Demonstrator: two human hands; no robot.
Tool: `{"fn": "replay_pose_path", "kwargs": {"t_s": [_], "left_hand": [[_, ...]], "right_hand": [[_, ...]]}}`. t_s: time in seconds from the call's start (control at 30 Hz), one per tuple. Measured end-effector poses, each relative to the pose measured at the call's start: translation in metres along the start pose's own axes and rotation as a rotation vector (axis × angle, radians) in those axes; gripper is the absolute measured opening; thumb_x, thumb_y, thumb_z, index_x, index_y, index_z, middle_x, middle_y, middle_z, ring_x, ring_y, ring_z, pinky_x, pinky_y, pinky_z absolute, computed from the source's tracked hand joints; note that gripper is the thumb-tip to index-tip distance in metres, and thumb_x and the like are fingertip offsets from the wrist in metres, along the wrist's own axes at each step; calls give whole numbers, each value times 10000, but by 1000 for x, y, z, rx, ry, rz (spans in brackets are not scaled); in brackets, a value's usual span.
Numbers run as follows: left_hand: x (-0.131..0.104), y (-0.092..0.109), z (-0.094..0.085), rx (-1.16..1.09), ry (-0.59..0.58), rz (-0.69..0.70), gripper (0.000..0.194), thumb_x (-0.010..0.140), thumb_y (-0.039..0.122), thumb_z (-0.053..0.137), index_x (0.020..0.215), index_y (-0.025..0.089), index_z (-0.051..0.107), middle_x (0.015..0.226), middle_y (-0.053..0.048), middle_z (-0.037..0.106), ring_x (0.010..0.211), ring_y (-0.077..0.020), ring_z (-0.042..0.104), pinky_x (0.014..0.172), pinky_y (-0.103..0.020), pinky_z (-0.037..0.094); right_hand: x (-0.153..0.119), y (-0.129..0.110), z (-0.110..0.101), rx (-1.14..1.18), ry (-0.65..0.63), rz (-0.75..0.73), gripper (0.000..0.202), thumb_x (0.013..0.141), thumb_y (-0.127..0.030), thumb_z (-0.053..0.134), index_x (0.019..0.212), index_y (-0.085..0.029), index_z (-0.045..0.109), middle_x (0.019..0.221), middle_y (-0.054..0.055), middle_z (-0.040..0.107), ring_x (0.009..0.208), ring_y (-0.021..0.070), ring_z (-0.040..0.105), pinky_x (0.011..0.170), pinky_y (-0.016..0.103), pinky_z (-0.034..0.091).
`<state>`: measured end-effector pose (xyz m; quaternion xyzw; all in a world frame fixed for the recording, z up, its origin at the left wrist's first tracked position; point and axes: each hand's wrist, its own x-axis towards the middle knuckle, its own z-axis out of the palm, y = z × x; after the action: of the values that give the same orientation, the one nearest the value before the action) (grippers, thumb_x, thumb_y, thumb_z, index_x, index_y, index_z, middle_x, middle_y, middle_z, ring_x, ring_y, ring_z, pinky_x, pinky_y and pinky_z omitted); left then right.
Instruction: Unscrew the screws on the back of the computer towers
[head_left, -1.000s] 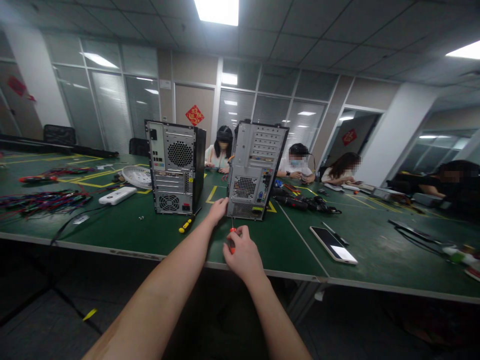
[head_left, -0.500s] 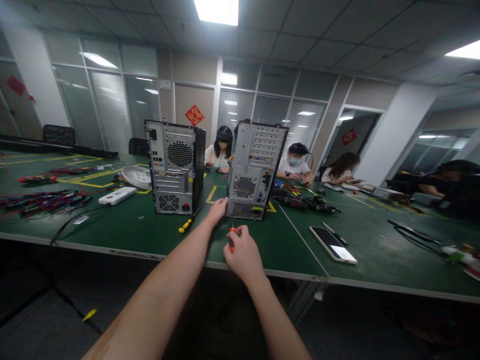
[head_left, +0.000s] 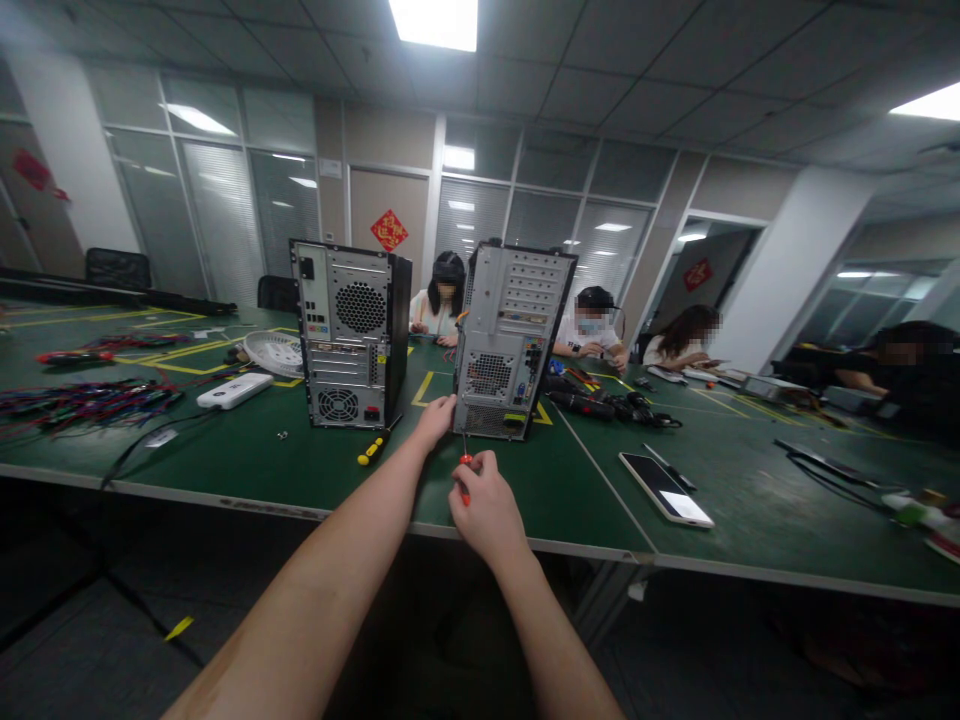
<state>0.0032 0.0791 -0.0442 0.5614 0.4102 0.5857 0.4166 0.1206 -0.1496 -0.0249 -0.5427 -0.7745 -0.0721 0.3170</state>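
A grey computer case point(head_left: 517, 345) stands upright before me, its back panel facing me. My right hand point(head_left: 484, 495) is closed around the red-and-black handle of a screwdriver point(head_left: 466, 462). The thin shaft points away from me to the lower left corner of that back panel; the tip is too small to make out. My left hand point(head_left: 436, 420) is at the case's lower left edge, fingers closed against it and partly hidden. A second computer case point(head_left: 345, 335) is upright on the left, with a yellow-and-black screwdriver point(head_left: 373, 448) lying in front of it.
On the green table point(head_left: 570, 500), a phone point(head_left: 664, 488) lies to the right. A white power strip point(head_left: 235, 391), a bundle of coloured wires point(head_left: 90, 400) and small screws point(head_left: 282, 435) are on the left. Black cables point(head_left: 622, 408) lie behind right. Several people sit across the table.
My right hand has shifted very slightly, its fingers turning a little on the screwdriver handle. My left hand and both cases have stayed put.
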Motion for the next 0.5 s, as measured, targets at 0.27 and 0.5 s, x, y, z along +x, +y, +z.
{"fn": "replay_pose_path", "kwargs": {"t_s": [0.27,0.5], "left_hand": [[1,-1,1,22,-5,-6,432,906,575,614,882,157,721,876,-108,743,905,-243,699,842,-351,562],[0,1,1,20,-4,-7,413,907,556,619,875,156,714,878,-111,742,895,-243,694,832,-352,562]], "right_hand": [[1,-1,2,-3,14,21,133,961,-208,557,965,-207,690,1139,65,487,859,139,582,807,253,461],[1,-3,0,-45,-2,34,144,973,-226,554,974,-209,697,1149,65,502,811,128,582,760,251,451]]}}
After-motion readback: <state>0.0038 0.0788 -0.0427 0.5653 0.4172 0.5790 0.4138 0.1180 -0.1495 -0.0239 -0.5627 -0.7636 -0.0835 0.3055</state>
